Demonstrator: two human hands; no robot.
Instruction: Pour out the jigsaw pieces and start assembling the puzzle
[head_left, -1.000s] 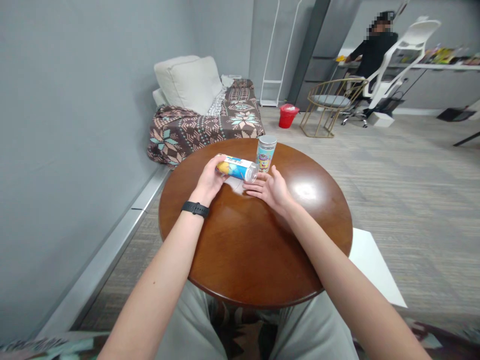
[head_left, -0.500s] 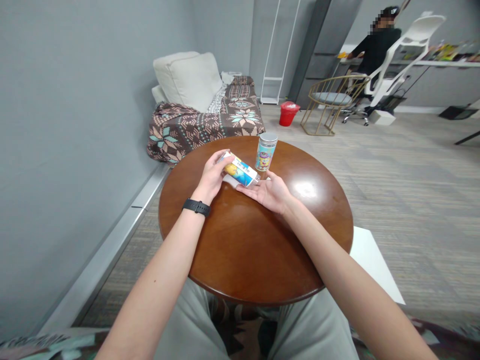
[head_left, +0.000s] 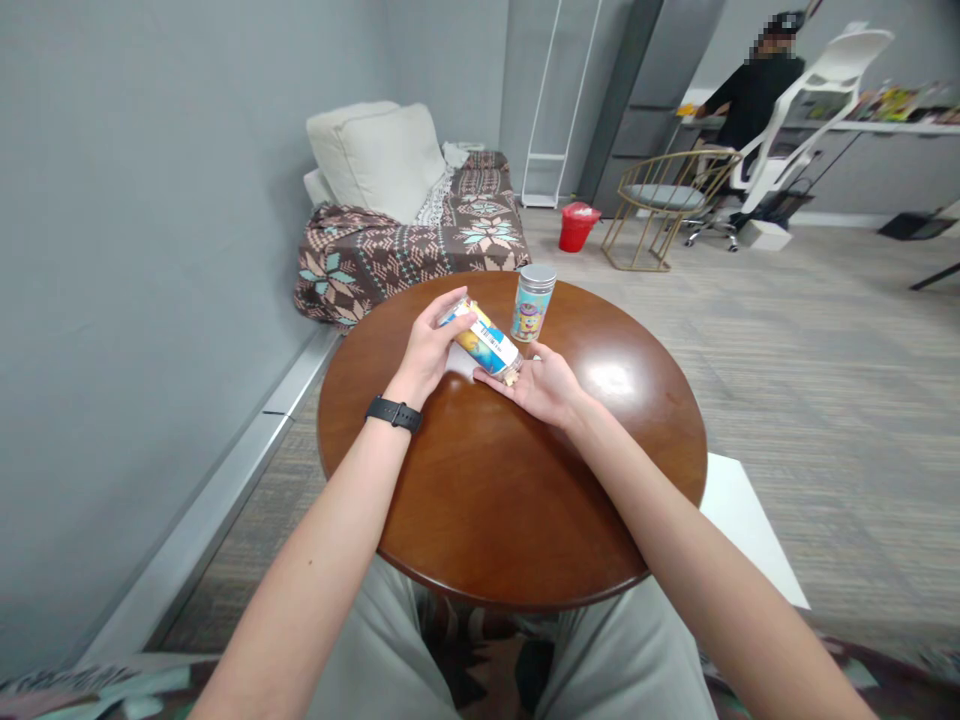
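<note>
My left hand (head_left: pixel 433 342) is wrapped round a small clear bottle (head_left: pixel 486 340) with a blue, yellow and white label and a barcode. The bottle tilts down to the right, its lower end over the fingers of my right hand (head_left: pixel 544 385). Small pale yellow pieces (head_left: pixel 511 378) show at the bottle's mouth, against those fingers. My right palm faces up, fingers stretched out flat. Just beyond stands an upright cartoon-printed canister (head_left: pixel 533 303) with a silver lid, apart from both hands. Under the bottle, something white (head_left: pixel 460 360) on the tabletop is partly hidden.
Both forearms reach over a round brown wooden table (head_left: pixel 510 500). Behind it is a sofa with a patterned cover (head_left: pixel 420 250). A red bin (head_left: pixel 577 228) and a gold-framed chair (head_left: pixel 660 200) stand farther back. A person (head_left: pixel 757 100) is at a counter at the back right.
The bottle has turned slightly in my left hand and tipped further down. Pale yellow pieces now show at its mouth, over my right fingers. My right hand has barely moved.
</note>
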